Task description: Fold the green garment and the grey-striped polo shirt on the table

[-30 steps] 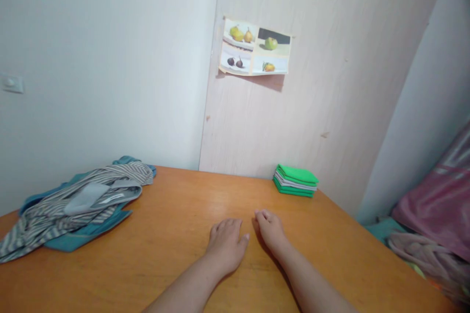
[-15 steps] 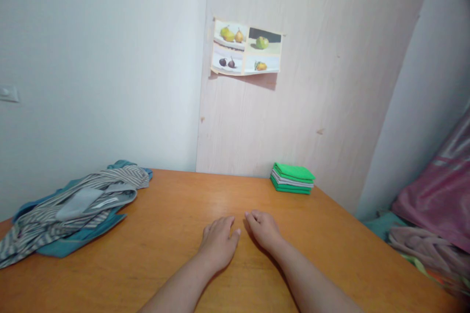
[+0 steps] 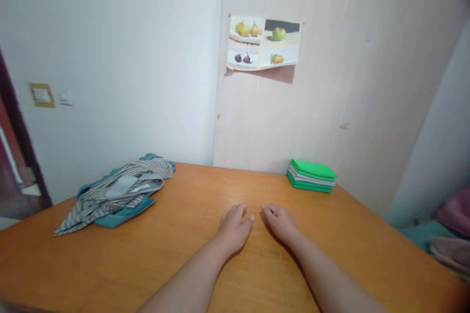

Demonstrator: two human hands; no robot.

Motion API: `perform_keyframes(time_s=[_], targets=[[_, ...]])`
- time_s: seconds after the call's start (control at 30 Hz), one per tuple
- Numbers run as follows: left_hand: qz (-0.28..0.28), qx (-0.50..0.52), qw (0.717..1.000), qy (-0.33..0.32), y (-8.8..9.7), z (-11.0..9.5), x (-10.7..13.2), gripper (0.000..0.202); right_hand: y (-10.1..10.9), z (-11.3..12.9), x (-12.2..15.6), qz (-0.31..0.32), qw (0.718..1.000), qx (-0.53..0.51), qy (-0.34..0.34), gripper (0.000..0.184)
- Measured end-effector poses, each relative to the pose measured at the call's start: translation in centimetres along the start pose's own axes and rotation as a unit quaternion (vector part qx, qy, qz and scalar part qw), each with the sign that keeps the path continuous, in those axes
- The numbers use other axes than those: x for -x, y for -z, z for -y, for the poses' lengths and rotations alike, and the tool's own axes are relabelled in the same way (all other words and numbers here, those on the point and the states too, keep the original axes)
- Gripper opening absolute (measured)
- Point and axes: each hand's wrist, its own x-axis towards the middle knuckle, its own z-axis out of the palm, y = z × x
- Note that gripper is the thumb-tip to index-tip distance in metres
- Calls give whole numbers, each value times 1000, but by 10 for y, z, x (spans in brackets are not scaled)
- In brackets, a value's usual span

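Note:
My left hand [image 3: 235, 228] rests on the orange-brown wooden table [image 3: 249, 283], palm down, with the thumb apart from the fingers and nothing in it. Close beside it lies my right hand [image 3: 279, 222], loosely relaxed on the wood and also holding nothing. A small gap separates the two hands. Toward the back right is a neat stack of folded cloths [image 3: 311, 175], bright green with grey layers between. On the left a rumpled heap of clothes [image 3: 121, 190] spreads out, grey-striped fabric over teal. Neither hand touches the cloths or the heap.
The table meets a pale wall [image 3: 147, 58] at the back, where a sheet of fruit pictures [image 3: 263, 44] hangs. Light switches [image 3: 42, 95] and a dark door frame [image 3: 22, 132] are at the left. Pink fabric [image 3: 455, 210] lies beyond the table's right edge.
The view has turned left, so everything sits further right and the door frame has come into sight. Both hands stay resting on the table; the stack and clothes have not moved.

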Motion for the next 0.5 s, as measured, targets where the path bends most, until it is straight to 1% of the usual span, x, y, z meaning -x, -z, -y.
perform_keyframes(time_s=[0.07, 0.13, 0.2, 0.27, 0.37, 0.43, 0.5], targets=[[-23, 63, 998, 7, 0, 2, -1, 44, 1, -1, 0, 9, 1000, -2, 5, 44], [-45, 130, 990, 33, 2, 3, -3, 44, 1, -2, -1, 17, 1000, -1, 12, 44], [-76, 184, 978, 67, 8, 3, -5, 42, 0, -5, -2, 24, 1000, -2, 20, 44], [-114, 218, 964, 99, 18, 1, -8, 41, 0, -8, -4, 36, 999, 10, 26, 45], [-181, 216, 949, 141, 38, -1, -16, 42, -1, -15, -7, 57, 997, 43, 29, 47], [-220, 180, 943, 174, 55, 2, -22, 43, -2, -19, -9, 67, 996, 55, 32, 47], [-254, 133, 935, 206, 73, 10, -27, 43, -2, -23, -10, 72, 995, 56, 35, 47]])
